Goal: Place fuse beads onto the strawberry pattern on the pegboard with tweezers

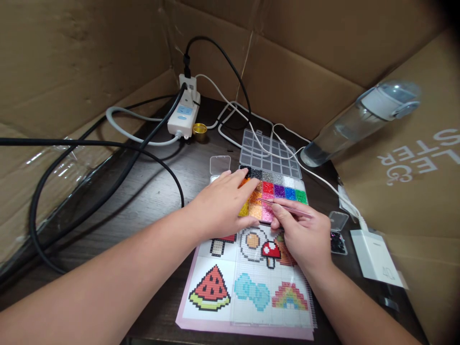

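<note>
My left hand (223, 203) lies flat with fingers stretched over the left part of a bead organiser box (287, 189) filled with coloured beads. My right hand (305, 235) pinches a pair of thin metal tweezers (287, 207), their tip pointing left over the pink and orange compartments. The box's clear lid (269, 153) is folded open behind it. Below the hands lies a pattern sheet (247, 287) under a clear pegboard, showing a watermelon, a blue bow, a rainbow, a fried egg and a mushroom.
A white power strip (184, 112) with black and white cables sits at the back, next to a small gold cap (199, 129). A clear water bottle (359, 122) leans at the right. A white charger (375, 256) and small bead cases (338, 242) lie right. Cardboard walls surround the dark table.
</note>
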The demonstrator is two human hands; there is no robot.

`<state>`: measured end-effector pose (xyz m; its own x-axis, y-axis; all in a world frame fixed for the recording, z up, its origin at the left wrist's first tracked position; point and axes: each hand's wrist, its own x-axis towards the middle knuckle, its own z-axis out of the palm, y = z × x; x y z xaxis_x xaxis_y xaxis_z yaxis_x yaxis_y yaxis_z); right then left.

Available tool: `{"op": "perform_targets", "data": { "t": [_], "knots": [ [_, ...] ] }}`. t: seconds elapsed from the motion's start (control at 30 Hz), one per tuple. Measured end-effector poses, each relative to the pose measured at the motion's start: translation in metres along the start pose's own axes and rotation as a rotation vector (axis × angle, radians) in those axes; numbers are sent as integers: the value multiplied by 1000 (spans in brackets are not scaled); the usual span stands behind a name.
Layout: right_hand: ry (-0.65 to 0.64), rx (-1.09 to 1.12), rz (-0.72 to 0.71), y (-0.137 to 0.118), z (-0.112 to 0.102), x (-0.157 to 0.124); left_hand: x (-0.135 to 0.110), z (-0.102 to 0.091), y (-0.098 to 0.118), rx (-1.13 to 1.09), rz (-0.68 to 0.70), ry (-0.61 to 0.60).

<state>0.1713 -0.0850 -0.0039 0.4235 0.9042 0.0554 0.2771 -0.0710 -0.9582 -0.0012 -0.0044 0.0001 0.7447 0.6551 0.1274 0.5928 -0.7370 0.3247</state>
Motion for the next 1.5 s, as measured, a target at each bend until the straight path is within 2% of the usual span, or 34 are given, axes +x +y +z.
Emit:
{"op": "perform_targets", "data": {
  "t": [1.0, 1.5],
  "knots": [
    [11, 20, 73, -1, 4, 1, 1, 0, 1, 4, -13, 0],
    [21, 24, 36, -2, 2, -1, 0, 0, 0, -2, -4, 0]
  ]
}}
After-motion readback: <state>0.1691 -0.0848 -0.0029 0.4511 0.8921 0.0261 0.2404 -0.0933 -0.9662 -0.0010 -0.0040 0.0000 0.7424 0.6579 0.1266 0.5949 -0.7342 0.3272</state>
